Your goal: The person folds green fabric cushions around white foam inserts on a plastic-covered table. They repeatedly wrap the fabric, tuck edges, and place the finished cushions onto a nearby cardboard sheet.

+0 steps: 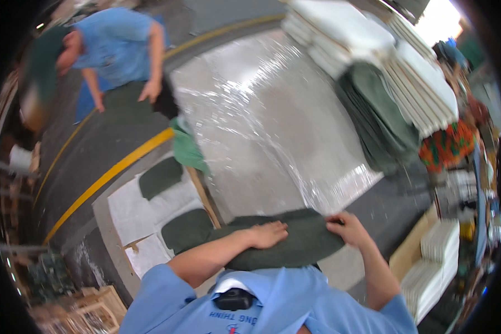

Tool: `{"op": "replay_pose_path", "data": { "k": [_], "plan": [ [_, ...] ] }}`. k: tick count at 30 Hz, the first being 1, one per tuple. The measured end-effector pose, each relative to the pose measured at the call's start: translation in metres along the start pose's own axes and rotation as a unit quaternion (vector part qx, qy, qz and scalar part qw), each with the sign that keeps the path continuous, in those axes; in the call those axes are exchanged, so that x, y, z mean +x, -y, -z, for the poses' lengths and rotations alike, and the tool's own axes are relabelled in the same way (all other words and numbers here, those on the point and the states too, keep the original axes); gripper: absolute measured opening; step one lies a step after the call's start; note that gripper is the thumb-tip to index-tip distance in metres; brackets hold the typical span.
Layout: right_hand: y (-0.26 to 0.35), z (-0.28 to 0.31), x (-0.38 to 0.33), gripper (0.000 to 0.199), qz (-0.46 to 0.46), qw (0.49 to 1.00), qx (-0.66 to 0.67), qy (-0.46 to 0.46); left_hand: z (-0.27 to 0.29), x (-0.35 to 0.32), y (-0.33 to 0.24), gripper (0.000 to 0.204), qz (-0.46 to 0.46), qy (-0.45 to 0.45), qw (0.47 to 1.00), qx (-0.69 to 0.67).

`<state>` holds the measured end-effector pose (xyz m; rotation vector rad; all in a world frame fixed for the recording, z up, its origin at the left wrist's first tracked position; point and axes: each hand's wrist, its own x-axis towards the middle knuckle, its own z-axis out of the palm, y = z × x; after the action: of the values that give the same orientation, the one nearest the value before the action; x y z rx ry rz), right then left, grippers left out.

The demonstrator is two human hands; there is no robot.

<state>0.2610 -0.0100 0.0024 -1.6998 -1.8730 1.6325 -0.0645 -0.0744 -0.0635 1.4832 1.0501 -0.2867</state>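
A: Where is the dark green, flat oval felt pad (295,245)?

B: At the near edge of the table wrapped in shiny clear plastic film (261,122), right in front of the person. Its long axis runs left to right across the view, one rounded end toward the left, the other toward the right.

A: And the hands?

B: The left hand (268,234) lies flat on top of the pad, fingers together and stretched out, pressing rather than gripping. The right hand (348,228) sits at the pad's right end, fingers curled over its far edge; whether they actually pinch it, I cannot tell.

A: Anything else about?

B: Stacks of white and green pads (373,72) on the table's far right, more green pads on white sheets (150,206) on the floor at left, and another person in a blue shirt (117,50) bending beyond a yellow floor line (106,178).
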Motion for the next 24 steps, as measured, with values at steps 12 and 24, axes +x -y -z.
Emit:
{"op": "replay_pose_path", "data": {
  "k": [12,24],
  "plan": [
    [0.003,-0.039,0.103,0.044,-0.088,0.918,-0.370,0.111,-0.016,-0.015,-0.019,0.064,0.083,-0.166,0.981,0.060],
    [0.014,-0.033,0.055,0.018,0.064,0.966,-0.251,-0.008,0.007,0.043,-0.010,0.037,-0.071,-0.339,0.930,0.119]
  ]
}}
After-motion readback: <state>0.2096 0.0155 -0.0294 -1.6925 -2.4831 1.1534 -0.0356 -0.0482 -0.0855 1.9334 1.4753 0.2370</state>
